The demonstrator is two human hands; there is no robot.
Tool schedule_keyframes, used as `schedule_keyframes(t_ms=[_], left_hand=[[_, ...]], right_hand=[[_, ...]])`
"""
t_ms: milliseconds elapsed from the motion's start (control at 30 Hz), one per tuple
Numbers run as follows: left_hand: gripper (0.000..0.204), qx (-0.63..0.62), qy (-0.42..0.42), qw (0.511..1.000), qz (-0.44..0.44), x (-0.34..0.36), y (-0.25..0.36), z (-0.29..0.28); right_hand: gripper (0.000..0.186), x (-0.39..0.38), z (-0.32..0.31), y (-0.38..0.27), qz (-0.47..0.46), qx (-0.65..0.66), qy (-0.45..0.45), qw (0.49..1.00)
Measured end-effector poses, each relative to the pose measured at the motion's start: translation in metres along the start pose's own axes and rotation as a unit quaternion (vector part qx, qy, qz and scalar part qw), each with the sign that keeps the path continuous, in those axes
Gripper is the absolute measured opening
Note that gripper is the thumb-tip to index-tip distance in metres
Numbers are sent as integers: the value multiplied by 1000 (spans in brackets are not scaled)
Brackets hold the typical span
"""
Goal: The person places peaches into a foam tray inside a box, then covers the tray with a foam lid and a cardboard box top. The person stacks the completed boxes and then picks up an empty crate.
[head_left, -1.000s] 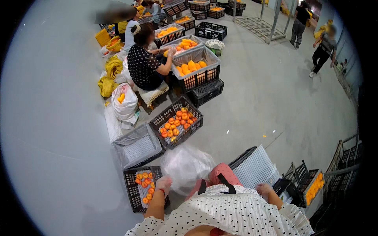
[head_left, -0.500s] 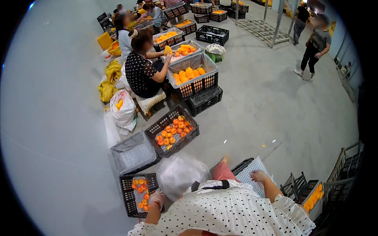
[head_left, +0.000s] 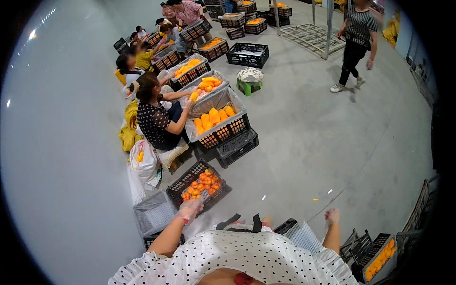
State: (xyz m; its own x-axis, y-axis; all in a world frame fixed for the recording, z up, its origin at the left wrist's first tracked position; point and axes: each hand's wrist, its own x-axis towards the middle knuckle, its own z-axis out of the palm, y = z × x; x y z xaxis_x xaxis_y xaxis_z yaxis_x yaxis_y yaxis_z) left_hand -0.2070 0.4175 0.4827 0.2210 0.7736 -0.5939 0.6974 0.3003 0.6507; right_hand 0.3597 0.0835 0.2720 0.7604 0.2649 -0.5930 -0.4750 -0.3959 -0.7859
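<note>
My left hand, in a clear plastic glove, is stretched over the near edge of a black slatted crate. Its fingers look extended and nothing shows in them, though they are slightly blurred. Inside that crate lie several round orange-red fruits on a pale liner. Out to the right, my right hand is raised above the floor with its fingers curled in and nothing visible in them. Close to it is a sheet of white padded liner over a black crate. A crate lined with clear plastic stands left of my left hand.
Ahead on the left, a seated person handles a yellow-orange fruit beside lined crates. A green stool and metal frame stand beyond. Someone walks at the right. A fruit crate is at the lower right.
My left hand has moved from the nearer fruit crate up to the farther one. My right hand has left the white liner and moved right. The walking person has come nearer.
</note>
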Motion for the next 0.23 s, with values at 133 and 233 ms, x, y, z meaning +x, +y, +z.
schedule_keyframes(t_ms=[133,233], left_hand=[[28,73,-63,992,84,24,68,25],[18,110,-117,984,82,66,52,31]], right_hand=[[16,-41,-20,70,102,-39,-119,987],[16,-81,0,63,245,21,-109,963]])
